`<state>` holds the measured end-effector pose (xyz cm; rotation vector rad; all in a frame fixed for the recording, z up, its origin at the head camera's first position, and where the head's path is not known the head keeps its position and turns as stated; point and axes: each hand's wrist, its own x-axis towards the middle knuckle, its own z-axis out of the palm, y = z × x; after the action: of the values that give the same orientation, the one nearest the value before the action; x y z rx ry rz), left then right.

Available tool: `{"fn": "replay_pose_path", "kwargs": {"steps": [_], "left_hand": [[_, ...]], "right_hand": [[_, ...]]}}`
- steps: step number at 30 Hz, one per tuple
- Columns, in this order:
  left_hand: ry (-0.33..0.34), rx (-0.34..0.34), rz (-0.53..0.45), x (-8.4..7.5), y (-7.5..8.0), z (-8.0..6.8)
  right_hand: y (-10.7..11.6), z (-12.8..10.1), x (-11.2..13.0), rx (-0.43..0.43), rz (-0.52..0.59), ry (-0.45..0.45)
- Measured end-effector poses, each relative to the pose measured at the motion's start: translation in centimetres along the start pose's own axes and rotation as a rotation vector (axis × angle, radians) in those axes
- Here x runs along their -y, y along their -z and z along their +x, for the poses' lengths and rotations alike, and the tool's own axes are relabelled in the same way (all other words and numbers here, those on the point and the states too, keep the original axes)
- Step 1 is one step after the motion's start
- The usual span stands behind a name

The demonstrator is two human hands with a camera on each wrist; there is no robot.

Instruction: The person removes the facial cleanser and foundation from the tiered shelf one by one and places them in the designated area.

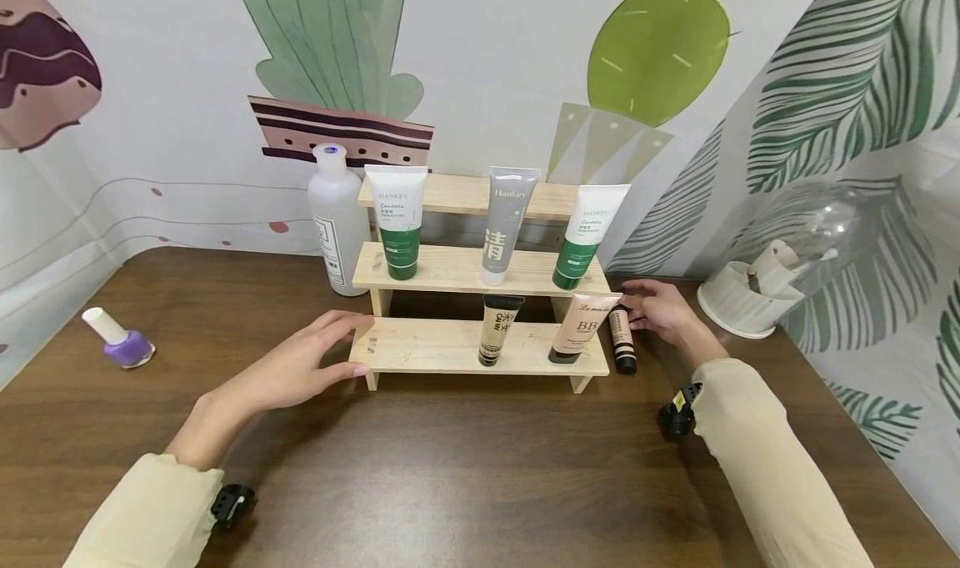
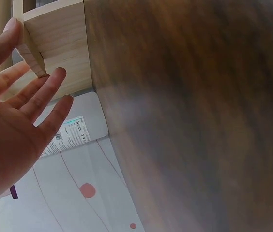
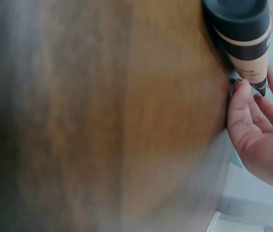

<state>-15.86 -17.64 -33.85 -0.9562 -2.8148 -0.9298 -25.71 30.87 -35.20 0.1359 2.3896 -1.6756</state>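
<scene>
My left hand [image 1: 303, 364] touches the left end of the three-step wooden rack [image 1: 420, 347], thumb at the front and fingers along the side, loosely extended. In the left wrist view, the fingers lie around the rack's end board [image 2: 54, 43]. Right of the rack, my right hand [image 1: 663, 309] holds the tail end of a beige cosmetic tube with black bands and cap [image 1: 622, 339], cap toward me. The right wrist view shows its curled fingers [image 3: 240, 111] around that tail. On the low step stand a black-and-gold tube [image 1: 495, 330] and a pink BB cream tube [image 1: 579, 330].
The middle step bears two white-and-green tubes [image 1: 401, 218] and a grey tube [image 1: 508, 226]. A translucent bottle [image 1: 336, 218] stands behind the left hand. Purple nail polish [image 1: 127, 347] is far left; a clear-domed holder [image 1: 750, 301] stands at the right by the patterned wall cloth.
</scene>
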Motion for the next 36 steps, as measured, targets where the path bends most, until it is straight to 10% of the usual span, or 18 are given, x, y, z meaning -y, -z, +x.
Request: {"fn": "replay_pose_path", "kwargs": {"steps": [36], "left_hand": [[0.011,0.001,0.002,-0.1,0.1,0.0]], "right_hand": [[0.9,-3.8,-0.5,0.169,-0.25,0.082]]}}
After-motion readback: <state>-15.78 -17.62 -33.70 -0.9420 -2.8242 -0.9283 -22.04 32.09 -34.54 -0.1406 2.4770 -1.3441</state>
